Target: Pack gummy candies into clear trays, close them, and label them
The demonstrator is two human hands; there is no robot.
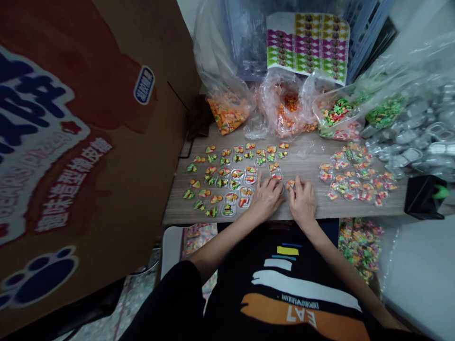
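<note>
Both my hands rest on the wooden table [309,161] near its front edge. My left hand [266,196] and my right hand [302,200] meet over a small clear plastic blister case [288,184] with a colourful piece in it, fingers curled and pinching it together. To the left lie rows of small colourful eraser pieces and clear cases [234,175], some filled. A heap of filled cases [357,177] lies to the right of my right hand.
Plastic bags of orange [227,116], orange-red [289,111] and green [384,111] pieces stand at the back. A pile of empty clear cases [423,142] sits at the right, a sticker sheet [307,45] behind. A big cardboard box [81,142] walls the left. A black holder [424,194] stands far right.
</note>
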